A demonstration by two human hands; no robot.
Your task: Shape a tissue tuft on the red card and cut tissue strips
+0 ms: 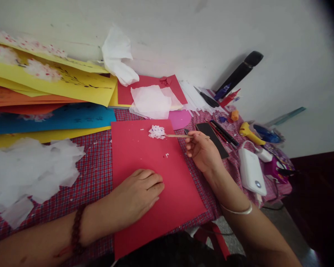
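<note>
A red card sheet (144,155) lies on the checked tablecloth in front of me. My left hand (137,194) rests flat on its lower part, fingers together and stretched out, holding nothing. My right hand (202,150) is closed on a thin wooden stick (178,136) whose tip touches a small white tissue-paper flower (157,131) near the sheet's top edge. A few white crumbs lie on the red sheet.
Stacked yellow, orange and blue sheets (52,96) lie at the left. Torn white tissue (30,174) sits in front of them, more tissue (150,102) at the back. A phone (211,139), pens, a yellow glue gun (249,132) and a white power bank (252,170) lie at the right.
</note>
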